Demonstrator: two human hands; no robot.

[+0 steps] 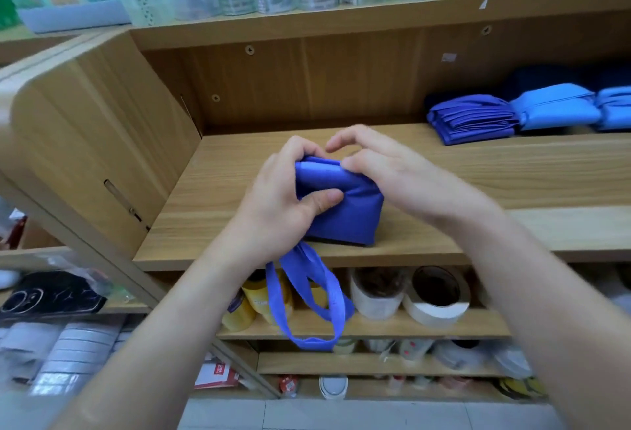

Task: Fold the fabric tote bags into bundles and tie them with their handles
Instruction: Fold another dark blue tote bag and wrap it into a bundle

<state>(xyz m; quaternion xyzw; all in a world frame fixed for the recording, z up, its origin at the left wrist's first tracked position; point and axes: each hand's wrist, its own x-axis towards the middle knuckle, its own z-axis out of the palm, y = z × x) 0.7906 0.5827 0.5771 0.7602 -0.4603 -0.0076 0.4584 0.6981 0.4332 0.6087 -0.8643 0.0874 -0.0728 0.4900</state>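
A blue-violet fabric tote bag (345,214) is folded into a thick bundle and stands on the front part of a wooden shelf (478,170). My left hand (283,204) grips its left side, thumb pressed on the front face and fingers curled over the top. My right hand (392,173) pinches the bundle's top right edge with curled fingers. The bag's two handles (314,303) hang loose below the shelf's front edge.
Folded bags lie at the shelf's back right: a blue-violet one (471,119) and lighter blue ones (553,107). A wooden side panel (95,143) closes the left. Tape rolls (437,296) and jars sit on the lower shelf; packaged goods line the top shelf.
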